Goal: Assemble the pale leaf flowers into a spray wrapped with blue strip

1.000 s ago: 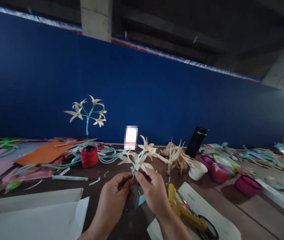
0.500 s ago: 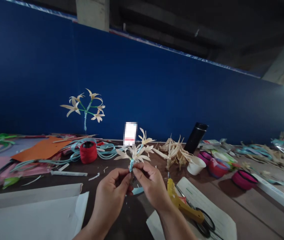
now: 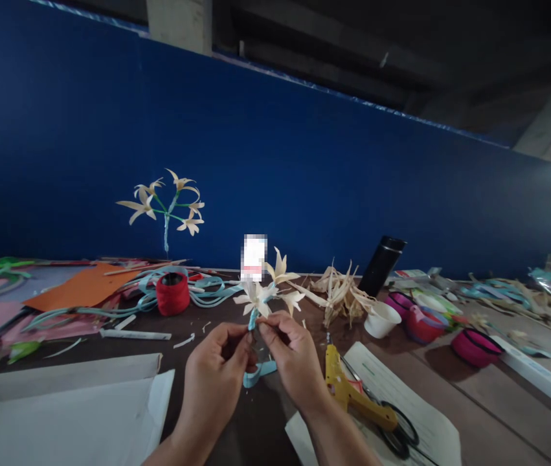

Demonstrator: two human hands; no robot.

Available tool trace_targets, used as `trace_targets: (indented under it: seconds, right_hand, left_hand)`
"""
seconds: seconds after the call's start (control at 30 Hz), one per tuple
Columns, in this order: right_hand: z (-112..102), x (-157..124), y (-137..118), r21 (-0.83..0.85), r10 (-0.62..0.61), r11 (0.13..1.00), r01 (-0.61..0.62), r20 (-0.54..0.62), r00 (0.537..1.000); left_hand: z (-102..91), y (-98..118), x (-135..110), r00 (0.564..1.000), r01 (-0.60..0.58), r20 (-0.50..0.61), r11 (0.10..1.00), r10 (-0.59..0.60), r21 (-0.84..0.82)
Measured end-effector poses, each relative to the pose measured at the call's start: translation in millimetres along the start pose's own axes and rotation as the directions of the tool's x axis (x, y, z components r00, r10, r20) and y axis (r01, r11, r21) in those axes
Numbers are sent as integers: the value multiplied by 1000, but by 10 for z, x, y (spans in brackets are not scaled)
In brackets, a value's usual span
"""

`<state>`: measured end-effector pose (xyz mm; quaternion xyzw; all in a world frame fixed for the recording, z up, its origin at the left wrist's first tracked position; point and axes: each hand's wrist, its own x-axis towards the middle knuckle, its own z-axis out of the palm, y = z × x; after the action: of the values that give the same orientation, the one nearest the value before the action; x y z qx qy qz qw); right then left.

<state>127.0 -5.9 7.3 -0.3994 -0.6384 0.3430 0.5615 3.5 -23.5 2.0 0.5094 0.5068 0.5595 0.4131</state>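
Observation:
Both hands meet at the stem of a small bunch of cream paper flowers (image 3: 269, 289). My left hand (image 3: 217, 372) pinches the stem from the left, fingers curled. Just right of it, my right hand (image 3: 291, 359) pinches the light blue strip (image 3: 258, 373) that wraps the stem. The loose end of that strip curls down between the two hands. The flower heads stand above my fingertips.
A yellow glue gun (image 3: 348, 391) and black-handled scissors (image 3: 398, 432) lie on white paper at the right. A red thread spool (image 3: 173, 292), blue strips, coloured paper, a finished flower sprig (image 3: 168, 207), a black bottle (image 3: 381, 264), a white cup (image 3: 382, 320) and pink rolls surround the brown table.
The flower bunch has turned between my fingers and its heads now sit closer together. The blue strip's loose end has swung lower between my hands. The view has tilted up slightly.

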Motion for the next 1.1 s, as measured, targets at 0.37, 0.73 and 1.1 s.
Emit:
trace_targets:
  seconds: [0.37,0.73,1.1]
  right_hand:
    - [21,-26,-69,64,105,992,-106,23,994]
    - [-34,18,-16,178,205,964,-196,-34,978]
    - [-92,18,-67,111,174,979,-171,-15,985]
  left_hand:
    - [12,-28,-25,992,-114,-25,980,120,163]
    - [28,-8,-24,987,-152,75,976,142,155]
    - [-27,77,38,992,104,78,995,-104,9]
